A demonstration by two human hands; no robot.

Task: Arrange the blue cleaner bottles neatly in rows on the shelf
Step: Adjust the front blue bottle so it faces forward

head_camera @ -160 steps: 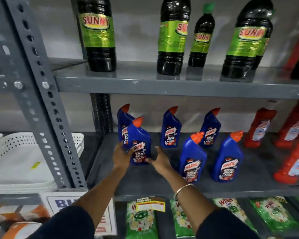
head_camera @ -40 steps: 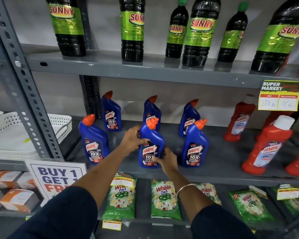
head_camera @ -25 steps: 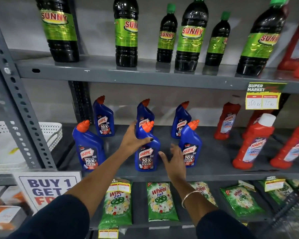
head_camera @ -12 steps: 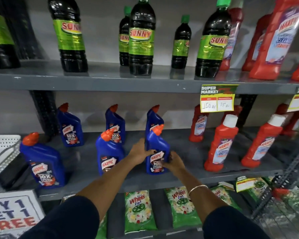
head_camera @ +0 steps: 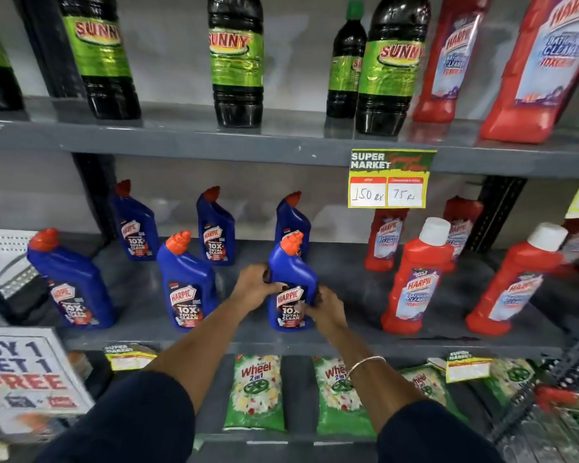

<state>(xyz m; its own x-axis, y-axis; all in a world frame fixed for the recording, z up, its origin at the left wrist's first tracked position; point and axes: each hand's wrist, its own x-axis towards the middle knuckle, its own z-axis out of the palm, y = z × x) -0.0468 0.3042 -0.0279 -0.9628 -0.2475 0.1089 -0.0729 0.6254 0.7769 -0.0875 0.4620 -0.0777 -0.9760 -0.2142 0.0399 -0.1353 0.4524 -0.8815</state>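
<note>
Several blue cleaner bottles with orange caps stand on the grey middle shelf (head_camera: 341, 272). Three form a back row: back left bottle (head_camera: 135, 225), back middle bottle (head_camera: 216, 228), back right bottle (head_camera: 293, 217). Three stand in front: front left bottle (head_camera: 69, 285), front middle bottle (head_camera: 186, 285) and front right bottle (head_camera: 291, 279). My left hand (head_camera: 253, 287) grips the front right bottle on its left side. My right hand (head_camera: 326, 309) holds its lower right side. That bottle stands upright on the shelf.
Red cleaner bottles (head_camera: 415, 279) stand right of the blue ones. Dark green-labelled bottles (head_camera: 236, 61) fill the shelf above, where a price tag (head_camera: 390, 178) hangs. Green detergent packets (head_camera: 256, 392) lie below. A white basket (head_camera: 4, 255) and an offer sign (head_camera: 27, 372) are at left.
Both hands left the front middle bottle and went right to the front right bottle, now holding it from both sides. The view swung right.
</note>
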